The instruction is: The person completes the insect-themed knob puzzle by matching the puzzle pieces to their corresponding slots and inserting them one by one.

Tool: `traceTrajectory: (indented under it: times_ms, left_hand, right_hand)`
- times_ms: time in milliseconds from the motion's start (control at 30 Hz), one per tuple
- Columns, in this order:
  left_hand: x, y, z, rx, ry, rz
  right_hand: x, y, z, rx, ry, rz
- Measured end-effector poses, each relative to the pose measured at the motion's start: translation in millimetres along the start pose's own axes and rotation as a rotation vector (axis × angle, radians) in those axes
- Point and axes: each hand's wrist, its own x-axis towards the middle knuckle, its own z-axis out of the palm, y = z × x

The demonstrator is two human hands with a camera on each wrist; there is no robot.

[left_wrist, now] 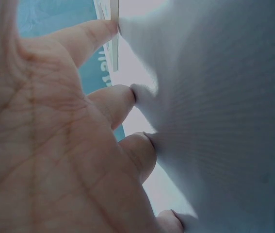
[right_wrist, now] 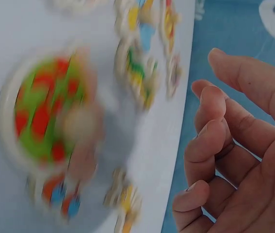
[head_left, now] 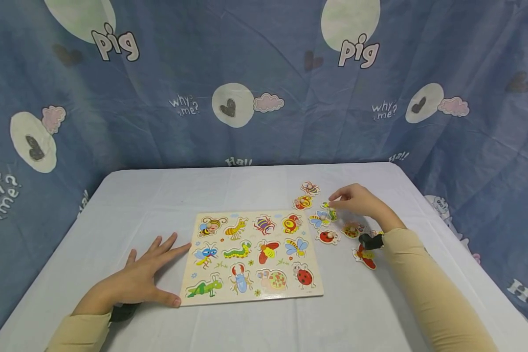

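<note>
A wooden puzzle board [head_left: 290, 293] printed with insects lies on the white table. My left hand [head_left: 136, 278] is spread at its left side, thumb at the near corner and index fingertip at the left edge; in the left wrist view the other fingertips rest on the cloth. My right hand [head_left: 356, 201] hovers over the loose pieces, closest to the green caterpillar piece [head_left: 332, 214]. In the right wrist view the thumb and bent fingers stand apart with nothing between them, and the caterpillar piece [right_wrist: 139, 80] lies beyond the blurred snail piece [right_wrist: 40, 107].
Other loose pieces lie right of the board: a spider [head_left: 310, 188], a red-yellow butterfly [head_left: 302, 202], a dragonfly [head_left: 319, 219], a ladybug [head_left: 328, 237] and a red fly [head_left: 365, 259]. One piece is partly hidden behind the right wrist. A blue patterned curtain [head_left: 264, 58] hangs behind the table.
</note>
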Motion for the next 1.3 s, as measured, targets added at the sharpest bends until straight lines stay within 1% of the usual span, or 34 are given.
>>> traceTrajectory:
  times_ms: [167, 367, 667, 1033, 1167, 1300]
  left_hand:
    - [-0.1, 0.6, -0.5, -0.003, -0.003, -0.001]
    - [-0.3, 1.4, -0.5, -0.018, -0.004, -0.002]
    - [0.0, 0.4, 1.2, -0.024, -0.009, -0.006]
    - [0.1, -0.2, 2.0, -0.025, -0.008, -0.008]
    - [0.1, 0.4, 1.8, -0.024, -0.009, -0.011]
    - [0.4, 0.3, 0.8, -0.016, -0.007, -0.010]
  right_hand:
    - [-7.2, 20, -13, 0.008, 0.002, 0.050]
    - [-16.9, 38, -27, -0.020, 0.004, 0.066]
    - [-23.0, 60, -33, -0.056, 0.008, 0.097]
    - [-21.3, 68, -36, -0.032, 0.002, 0.109]
    - [-19.7, 70, -36, -0.036, 0.005, 0.128]
    - [-16.4, 72, -35, -0.047, 0.011, 0.127]
